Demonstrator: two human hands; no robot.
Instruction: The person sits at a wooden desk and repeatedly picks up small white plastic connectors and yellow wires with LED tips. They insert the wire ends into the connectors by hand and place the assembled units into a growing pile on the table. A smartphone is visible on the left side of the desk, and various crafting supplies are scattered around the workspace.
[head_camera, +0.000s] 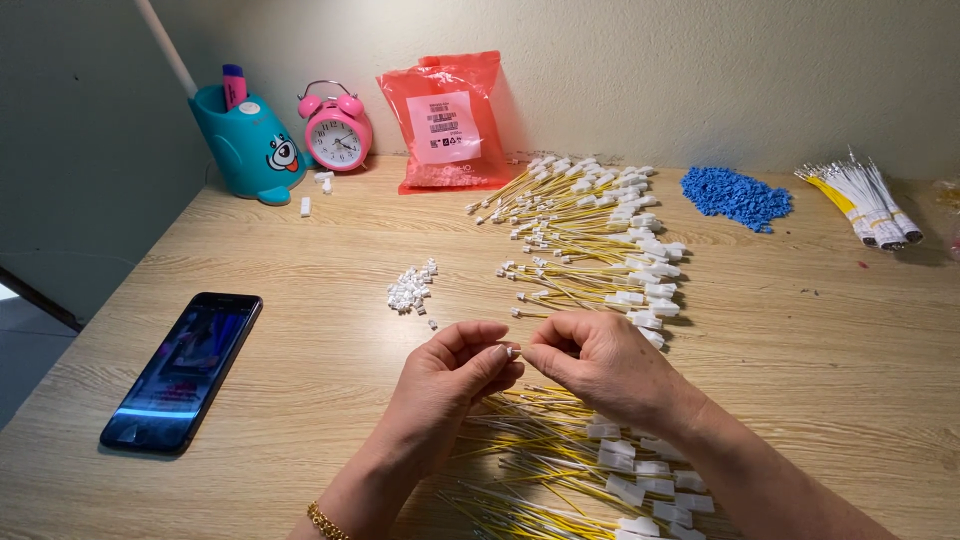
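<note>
Lower wire pile (560, 490) cut off by bottom edge and part hidden under right hand (600, 365); phone (185, 370) screen blurred.

Bright, even light, soft shadows, sharp focus, slight bending at edges.

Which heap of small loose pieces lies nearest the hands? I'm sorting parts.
The white connector heap, just left of and above the hands; the blue heap lies far back on the right.

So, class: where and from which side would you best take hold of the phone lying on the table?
Grip the phone across its two long edges near the middle, coming from above. It lies flat, screen up, tilted diagonally on the table, with bare wood beside both long edges for fingertips. Both hands are occupied pinching a small white connector.
</note>
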